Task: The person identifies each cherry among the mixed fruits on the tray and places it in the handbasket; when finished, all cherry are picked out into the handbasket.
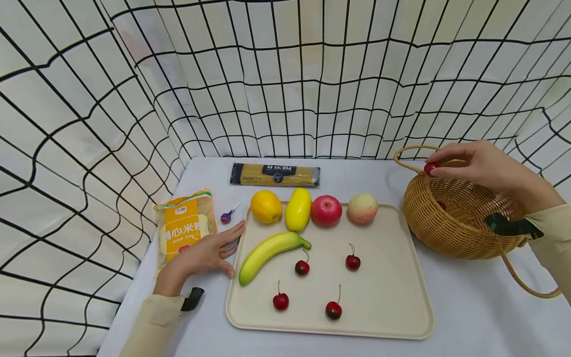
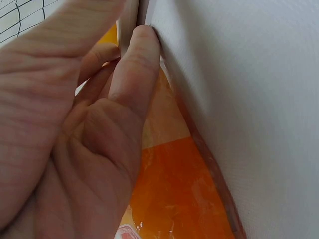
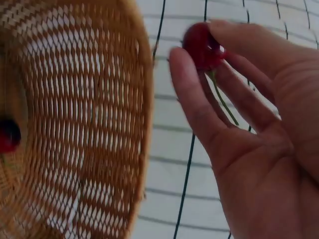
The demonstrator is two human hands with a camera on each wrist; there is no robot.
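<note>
The right hand (image 1: 482, 166) is seen with a red cherry (image 1: 430, 169) pinched between thumb and fingertips near the eleven o'clock rim of the wicker basket (image 1: 439, 233), inside which another cherry (image 3: 9, 135) is held. Nothing is gripped by the left hand (image 1: 202, 255), placed with extended fingers at the nine o'clock edge of the tray (image 1: 383, 297), a yellow-orange packet (image 1: 185, 225) being set at its eleven o'clock. Around the tray's middle, four stemmed cherries (image 1: 353, 262) are scattered, with a banana (image 1: 265, 255) laid at ten o'clock.
</note>
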